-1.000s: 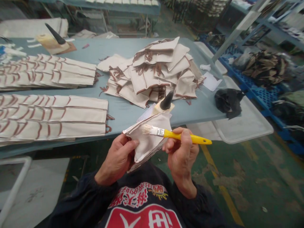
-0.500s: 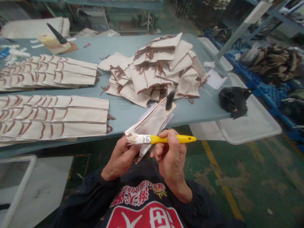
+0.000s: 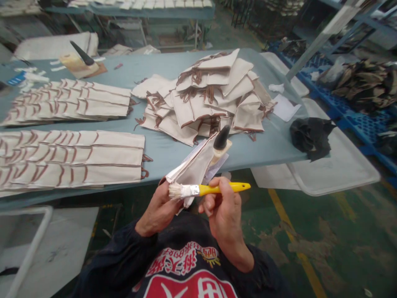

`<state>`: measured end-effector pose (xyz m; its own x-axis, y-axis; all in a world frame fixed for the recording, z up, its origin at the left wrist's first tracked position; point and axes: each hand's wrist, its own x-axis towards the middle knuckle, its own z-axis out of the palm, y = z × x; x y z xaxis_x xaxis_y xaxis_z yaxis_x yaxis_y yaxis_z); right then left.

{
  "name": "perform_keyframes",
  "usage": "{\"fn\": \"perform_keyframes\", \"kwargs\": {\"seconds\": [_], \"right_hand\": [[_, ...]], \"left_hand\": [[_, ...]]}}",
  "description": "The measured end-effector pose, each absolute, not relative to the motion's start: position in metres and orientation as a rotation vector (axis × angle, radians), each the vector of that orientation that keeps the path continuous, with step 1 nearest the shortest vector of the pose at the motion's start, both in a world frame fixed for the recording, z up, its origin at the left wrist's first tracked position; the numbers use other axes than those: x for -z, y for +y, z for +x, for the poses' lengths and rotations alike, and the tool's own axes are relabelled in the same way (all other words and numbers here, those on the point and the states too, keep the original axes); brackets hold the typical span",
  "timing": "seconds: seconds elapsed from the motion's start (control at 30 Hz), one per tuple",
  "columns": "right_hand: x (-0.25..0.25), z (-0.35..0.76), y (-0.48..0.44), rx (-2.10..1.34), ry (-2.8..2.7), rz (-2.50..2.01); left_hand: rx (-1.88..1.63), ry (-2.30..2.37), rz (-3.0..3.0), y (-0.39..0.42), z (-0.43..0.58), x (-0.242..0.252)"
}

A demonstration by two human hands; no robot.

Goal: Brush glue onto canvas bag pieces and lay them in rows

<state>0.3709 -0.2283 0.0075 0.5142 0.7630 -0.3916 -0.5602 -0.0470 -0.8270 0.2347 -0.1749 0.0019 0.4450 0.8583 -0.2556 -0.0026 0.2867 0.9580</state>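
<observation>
My right hand [image 3: 226,215] is closed around the yellow handle of a paintbrush [image 3: 204,189], whose pale bristles point left. In my left hand [image 3: 161,209] is the near end of a cream fabric piece [image 3: 192,163] with brown edging, folded and reaching up toward the table edge. The bristles lie over that end, close to my left fingers; whether they touch the fabric I cannot tell. Just beyond the piece, a black-handled tool [image 3: 221,138] stands in a pale block or container at the table's edge, partly hidden by the fabric.
On the blue-grey table [image 3: 119,93] lie a loose heap of cream pieces [image 3: 214,91] and two overlapping rows of them [image 3: 74,159] at left. A crumpled black cloth [image 3: 312,136] sits on the right corner. A second black-handled tool [image 3: 82,54] stands at back left.
The view has shifted slightly, so the table contents appear a little lower and to the right. The brush has moved slightly toward me, still in my right hand; my left hand keeps the fabric.
</observation>
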Motion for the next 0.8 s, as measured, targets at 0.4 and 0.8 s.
{"fn": "perform_keyframes", "kwargs": {"seconds": [0.4,0.8], "right_hand": [[-0.003,0.381,-0.22,-1.173,-0.113,-1.24],[0.016,0.445,-0.241,-1.244,-0.133,-1.206]], "left_hand": [[-0.725,0.954,1.23,-0.172,0.232,0.0],[-0.846,1.094,0.911,-0.105,0.158,-0.023]]}}
